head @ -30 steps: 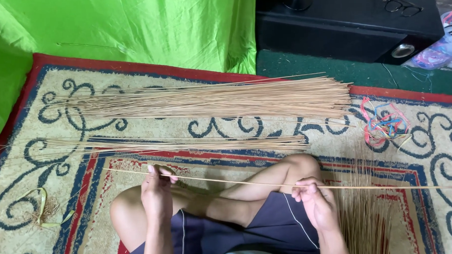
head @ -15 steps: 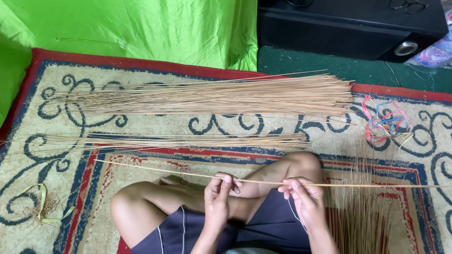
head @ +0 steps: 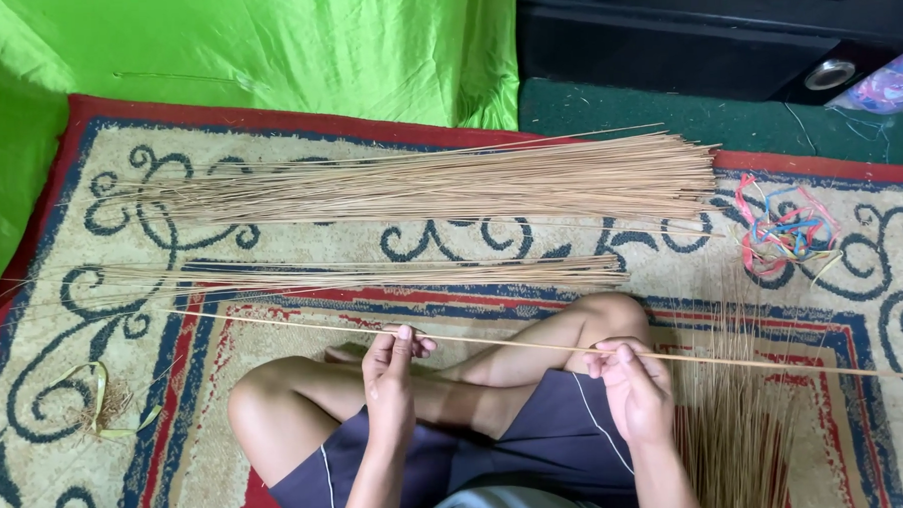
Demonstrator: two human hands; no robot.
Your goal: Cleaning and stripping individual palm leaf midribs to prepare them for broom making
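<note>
Left hand pinching long thin stick; right hand pinching same stick further along. Stick stretched across crossed legs, above carpet. Two loose stick bundles beyond knees, another pile beside right hand. No containers visible.

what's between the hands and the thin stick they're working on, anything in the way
Nothing visible. The left hand and right hand both already pinch the thin stick, which spans freely above the person's crossed legs.
</note>
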